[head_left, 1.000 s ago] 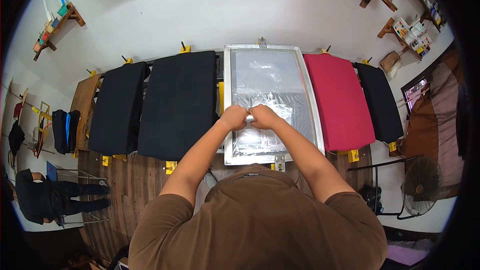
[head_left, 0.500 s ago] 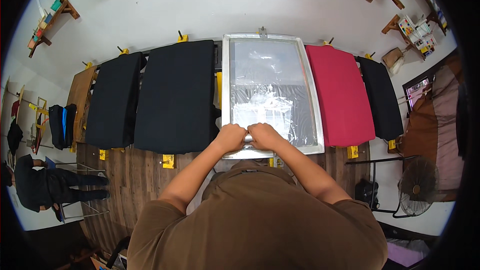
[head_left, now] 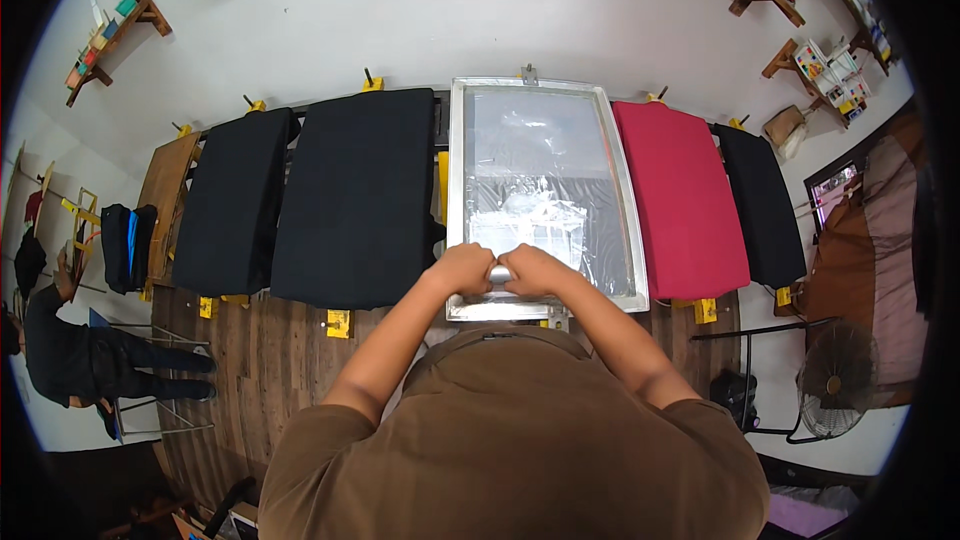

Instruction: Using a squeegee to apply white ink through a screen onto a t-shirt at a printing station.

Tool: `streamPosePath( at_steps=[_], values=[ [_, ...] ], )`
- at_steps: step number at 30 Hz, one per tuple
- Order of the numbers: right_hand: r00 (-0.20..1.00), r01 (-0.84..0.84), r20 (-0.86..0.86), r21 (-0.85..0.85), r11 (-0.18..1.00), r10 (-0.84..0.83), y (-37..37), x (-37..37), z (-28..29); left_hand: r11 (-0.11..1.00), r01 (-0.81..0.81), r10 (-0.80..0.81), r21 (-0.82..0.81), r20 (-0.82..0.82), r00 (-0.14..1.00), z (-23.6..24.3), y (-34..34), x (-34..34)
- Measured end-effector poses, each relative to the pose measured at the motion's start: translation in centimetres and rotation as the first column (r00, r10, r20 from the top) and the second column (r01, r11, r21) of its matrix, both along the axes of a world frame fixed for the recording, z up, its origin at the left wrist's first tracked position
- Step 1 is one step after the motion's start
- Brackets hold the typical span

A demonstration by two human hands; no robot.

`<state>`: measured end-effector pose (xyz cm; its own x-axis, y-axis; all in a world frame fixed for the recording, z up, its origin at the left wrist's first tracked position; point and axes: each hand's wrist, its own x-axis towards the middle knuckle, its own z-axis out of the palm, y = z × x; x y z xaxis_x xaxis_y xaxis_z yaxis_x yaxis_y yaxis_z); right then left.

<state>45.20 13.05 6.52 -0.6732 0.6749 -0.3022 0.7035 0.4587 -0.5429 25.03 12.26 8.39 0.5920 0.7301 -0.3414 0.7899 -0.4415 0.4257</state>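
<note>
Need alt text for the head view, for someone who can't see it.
The left hand and right hand grip a silver handle over the near end of a framed screen. Two black boards lie to its left, a red board to its right. A co-worker stands at far left.

Over the last second, the silvery grip has been drawn by the left hand and right hand to the near end of the silver-framed screen. The screen's white patch, partly covered by the hands a second ago, has been left mostly exposed. Well to the left of the screen, a co-worker's arm has been raised. The clamp at the screen's near edge has been largely hidden by the person's brown shirt.
</note>
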Motion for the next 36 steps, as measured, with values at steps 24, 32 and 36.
streamPosePath(
  at_steps=[24,32,36],
  values=[
    [0.990,0.118,-0.111,0.355,0.928,-0.083,-2.7,0.0,-3.0,0.914,-0.146,0.053,0.380,0.244,0.968,-4.2,-2.7,0.8],
    [0.992,0.098,-0.106,0.305,0.947,-0.069,-5.1,0.4,-2.6,0.943,-0.064,-0.007,0.328,0.210,0.978,-4.0,-4.9,0.7],
    [0.994,0.069,-0.098,0.194,0.979,-0.051,-3.4,0.4,-1.4,0.965,-0.030,-0.010,0.260,0.150,0.989,-3.4,-3.5,0.3]
  ],
)
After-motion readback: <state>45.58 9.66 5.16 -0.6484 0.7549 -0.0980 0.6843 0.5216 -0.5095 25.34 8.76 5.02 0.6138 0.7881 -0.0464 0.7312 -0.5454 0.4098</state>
